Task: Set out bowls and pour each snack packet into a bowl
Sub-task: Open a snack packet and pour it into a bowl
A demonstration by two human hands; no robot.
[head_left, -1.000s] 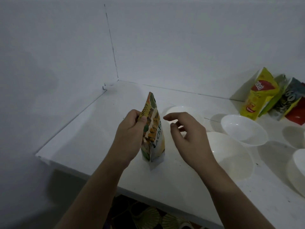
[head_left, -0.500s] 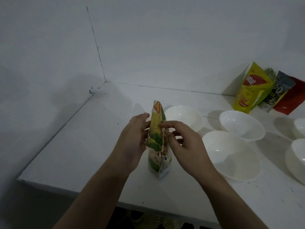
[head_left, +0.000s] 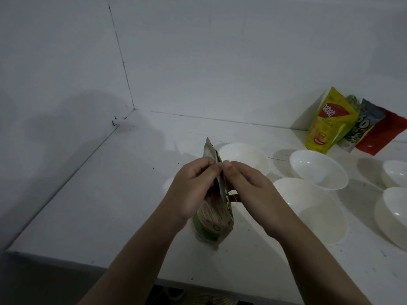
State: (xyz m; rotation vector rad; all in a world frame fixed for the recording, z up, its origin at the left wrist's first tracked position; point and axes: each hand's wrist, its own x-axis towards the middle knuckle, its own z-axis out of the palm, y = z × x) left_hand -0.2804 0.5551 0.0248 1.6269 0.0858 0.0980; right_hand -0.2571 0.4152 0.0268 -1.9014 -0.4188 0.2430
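A green and yellow snack packet (head_left: 212, 223) stands upright on the white counter (head_left: 110, 205), seen edge-on. My left hand (head_left: 193, 188) pinches its top edge from the left. My right hand (head_left: 246, 183) pinches the same top edge from the right, thumb and fingers closed on it. Several white bowls sit to the right: one behind the packet (head_left: 246, 157), one close by my right wrist (head_left: 312, 208), one further back (head_left: 319, 170). The packet's top looks closed; its mouth is hidden by my fingers.
Three more packets lean on the back wall at the right: a yellow one (head_left: 328, 124), a dark one (head_left: 361, 128), a red one (head_left: 383, 135). Two more white bowls (head_left: 396, 175) (head_left: 394, 214) sit at the right edge. The counter's front edge (head_left: 132, 267) runs below my forearms.
My right hand has come in from the right and closed on the packet's top edge beside my left hand. The packet has turned edge-on. The view has shifted left.
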